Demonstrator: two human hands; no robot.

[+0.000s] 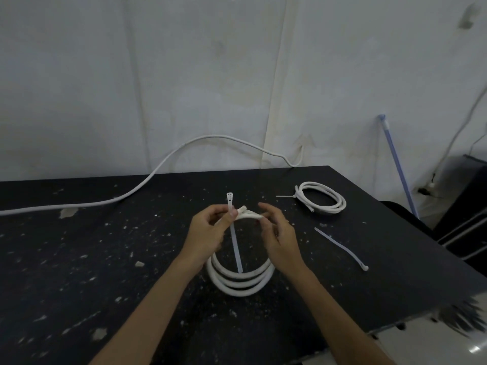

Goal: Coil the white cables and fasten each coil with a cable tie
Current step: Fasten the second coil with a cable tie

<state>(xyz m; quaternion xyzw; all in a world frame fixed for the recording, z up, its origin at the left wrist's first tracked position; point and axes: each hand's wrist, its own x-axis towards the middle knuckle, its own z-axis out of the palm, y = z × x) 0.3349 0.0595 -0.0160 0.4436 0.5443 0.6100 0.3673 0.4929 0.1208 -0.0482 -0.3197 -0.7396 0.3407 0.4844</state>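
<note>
A white cable coil [241, 281] of about three loops stands upright above the black table [79, 259] in the middle. My left hand [209, 234] grips the coil's top and pinches a translucent cable tie [235, 243] against it; the tie's head sticks up and its tail hangs down through the loops. My right hand [279, 233] holds the top of the coil from the right, fingers curled around the strands. A second white coil [322, 197], bound with a tie, lies at the back right. A loose cable tie [340, 248] lies to the right of my hands.
A long uncoiled white cable [147, 179] runs from the left table edge up along the white wall. The table's right edge falls off beside the loose tie. A blue-handled stick [396, 167] leans on the wall at right, next to a dark cabinet [463, 204].
</note>
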